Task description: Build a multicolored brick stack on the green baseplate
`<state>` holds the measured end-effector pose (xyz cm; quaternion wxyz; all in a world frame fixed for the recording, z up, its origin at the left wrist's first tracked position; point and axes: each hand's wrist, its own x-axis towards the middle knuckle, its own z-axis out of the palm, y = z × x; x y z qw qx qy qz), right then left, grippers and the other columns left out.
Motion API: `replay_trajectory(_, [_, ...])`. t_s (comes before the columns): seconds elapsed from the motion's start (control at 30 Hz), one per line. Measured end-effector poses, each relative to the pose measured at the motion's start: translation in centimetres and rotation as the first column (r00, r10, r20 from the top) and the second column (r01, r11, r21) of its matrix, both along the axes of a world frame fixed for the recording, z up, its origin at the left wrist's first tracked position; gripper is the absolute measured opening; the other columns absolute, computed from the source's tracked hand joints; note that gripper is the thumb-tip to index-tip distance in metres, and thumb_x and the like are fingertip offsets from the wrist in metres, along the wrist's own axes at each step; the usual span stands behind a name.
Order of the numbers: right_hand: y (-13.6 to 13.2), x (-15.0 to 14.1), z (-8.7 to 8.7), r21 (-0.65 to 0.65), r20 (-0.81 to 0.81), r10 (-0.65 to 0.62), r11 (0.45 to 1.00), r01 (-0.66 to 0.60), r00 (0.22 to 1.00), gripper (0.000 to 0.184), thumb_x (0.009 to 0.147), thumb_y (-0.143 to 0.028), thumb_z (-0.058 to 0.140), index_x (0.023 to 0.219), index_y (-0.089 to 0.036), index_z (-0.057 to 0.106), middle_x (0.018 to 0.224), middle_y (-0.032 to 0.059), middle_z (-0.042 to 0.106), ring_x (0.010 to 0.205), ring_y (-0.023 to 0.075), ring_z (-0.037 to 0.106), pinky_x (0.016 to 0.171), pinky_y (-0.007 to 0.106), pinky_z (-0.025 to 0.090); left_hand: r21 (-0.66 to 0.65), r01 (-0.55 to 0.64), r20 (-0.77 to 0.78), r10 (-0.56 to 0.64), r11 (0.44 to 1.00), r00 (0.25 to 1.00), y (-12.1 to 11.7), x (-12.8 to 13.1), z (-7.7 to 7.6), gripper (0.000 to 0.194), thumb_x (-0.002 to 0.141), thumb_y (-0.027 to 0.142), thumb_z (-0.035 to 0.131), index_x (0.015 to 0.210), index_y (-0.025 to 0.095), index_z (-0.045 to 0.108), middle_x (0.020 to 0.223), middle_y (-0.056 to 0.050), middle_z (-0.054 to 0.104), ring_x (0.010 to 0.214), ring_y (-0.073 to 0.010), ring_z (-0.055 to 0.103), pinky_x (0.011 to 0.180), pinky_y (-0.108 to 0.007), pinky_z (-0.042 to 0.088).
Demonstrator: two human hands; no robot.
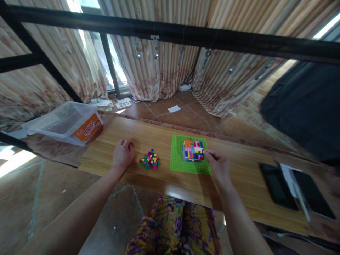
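A many-coloured block of toy bricks [193, 151] stands on a green studded baseplate [176, 156] on the wooden table. At the block's right edge, my right hand [219, 166] has its thumb and fingers pinched together on what looks like a small yellow brick [204, 152], touching or just above the top. Well to the left, my left hand [124, 154] rests on the table with its fingers curled in, and nothing shows in it. Between that hand and the baseplate lies a pile of loose small bricks [150, 160] in pink, green, yellow, blue and red.
A clear plastic bin [66, 120] with an orange label stands beyond the table's left end. Two dark flat devices, a black one [278, 186] and another [313, 193], lie at the right with a white paper. A black metal bar [170, 30] crosses above the table [148, 131].
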<state>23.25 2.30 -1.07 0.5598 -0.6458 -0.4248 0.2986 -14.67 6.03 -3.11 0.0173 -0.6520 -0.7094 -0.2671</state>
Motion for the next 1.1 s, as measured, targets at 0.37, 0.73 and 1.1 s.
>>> replay_trajectory(0.37, [0.3, 0.1, 0.1, -0.031, -0.074, 0.023, 0.999, -0.025, 0.997, 0.025, 0.061, -0.037, 0.076, 0.079, -0.019, 0.078, 0.076, 0.0037, 0.075, 0.070, 0.0171, 0.064, 0.068, 0.030, 0.049, -0.024, -0.010, 0.012, 0.010, 1.000, 1.000, -0.1, 0.1, 0.1, 0.023, 0.089, 0.024, 0.042, 0.090, 0.020, 0.065, 0.097, -0.009, 0.062, 0.093, -0.0223, 0.061, 0.080, -0.032, 0.047])
replay_trajectory(0.73, [1.0, 0.1, 0.1, -0.071, -0.181, 0.025, 0.997, -0.038, 0.983, 0.032, 0.051, -0.041, 0.084, 0.072, -0.017, 0.077, 0.066, 0.0050, 0.072, 0.055, 0.0136, 0.058, 0.050, 0.026, 0.044, -0.006, -0.013, 0.005, 0.013, 1.000, 1.000, -0.1, 0.1, -0.2, 0.024, 0.089, 0.024, 0.042, 0.090, 0.020, 0.066, 0.095, -0.009, 0.062, 0.091, -0.0223, 0.060, 0.078, -0.032, 0.047])
replay_trajectory(1.1, [0.6, -0.1, -0.4, -0.024, -0.245, 0.032, 0.999, -0.039, 0.969, 0.038, 0.053, -0.043, 0.086, 0.079, -0.016, 0.075, 0.074, 0.0044, 0.073, 0.062, 0.0150, 0.064, 0.057, 0.027, 0.051, -0.006, -0.006, -0.006, 0.006, 1.000, 1.000, 0.0, 0.1, -0.3, 0.023, 0.089, 0.023, 0.042, 0.091, 0.019, 0.065, 0.097, -0.010, 0.062, 0.093, -0.0231, 0.060, 0.079, -0.033, 0.047])
